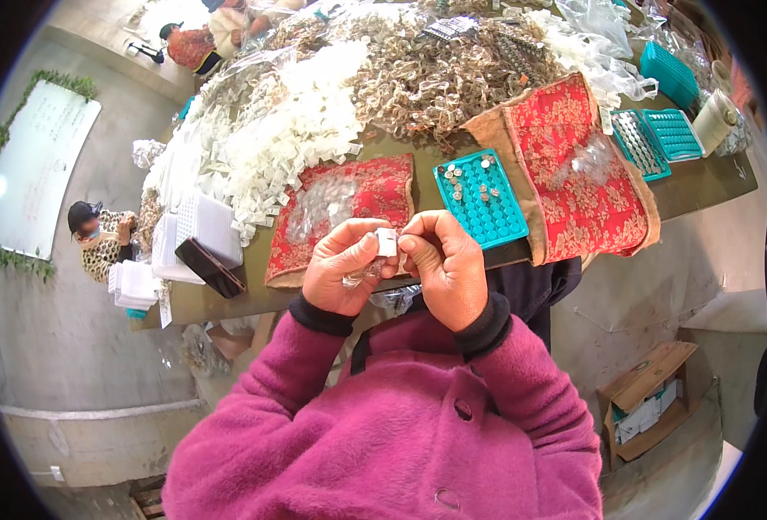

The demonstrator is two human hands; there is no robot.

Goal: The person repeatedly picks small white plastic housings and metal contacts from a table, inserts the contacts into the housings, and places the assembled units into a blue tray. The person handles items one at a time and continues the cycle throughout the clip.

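Note:
In front of my chest, my left hand (338,270) pinches a small white square piece (387,242) between thumb and fingers. Some crumpled clear plastic (359,276) shows under its curled fingers. My right hand (446,270) is closed right beside the white piece, thumb and forefinger pressed together at its edge; what they grip is too small to make out. Beyond my hands, a red floral cloth (392,186) on the table bears a heap of small clear plastic pieces (323,208). A turquoise tray (487,212) with round cups holds several small round pieces.
White tags (262,130) and brownish strips (453,78) are heaped across the table (691,192). A dark phone-like case (210,267) leans on white trays at left. A second red cloth (565,130) lies right. Other people (194,48) work at the far side. An open carton (647,390) stands below.

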